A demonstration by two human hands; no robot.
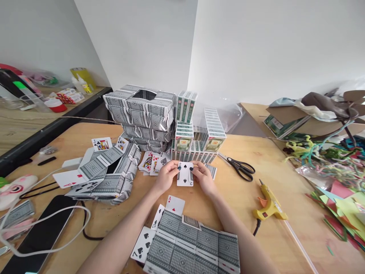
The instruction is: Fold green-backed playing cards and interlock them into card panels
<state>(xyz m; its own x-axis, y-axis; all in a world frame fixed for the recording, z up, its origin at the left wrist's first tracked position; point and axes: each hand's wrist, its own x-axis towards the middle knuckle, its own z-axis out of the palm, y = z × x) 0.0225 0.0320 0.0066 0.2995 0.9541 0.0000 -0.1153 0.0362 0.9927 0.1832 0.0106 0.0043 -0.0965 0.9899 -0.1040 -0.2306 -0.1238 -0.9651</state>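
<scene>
A two of spades playing card (185, 175) is upright between my hands, its face toward me. My left hand (167, 176) pinches its left edge, and my right hand (203, 178) pinches the right edge; both thumbs press on the front. Behind the card, partly hidden by my fingers, lie loose face-up cards (154, 163). Nearer to me, between my forearms, sits a panel of patterned card backs (188, 241), with an ace of diamonds (175, 204) sticking out at its far edge and spade cards at its left.
Card-covered boxes (142, 114) are stacked behind, beside boxed decks (185, 140). Scissors (242, 169) and a yellow glue gun (269, 203) lie to the right, near paper scraps (342, 205). Left are another card-covered piece (114, 182), a phone (40, 236) and white cable (88, 217).
</scene>
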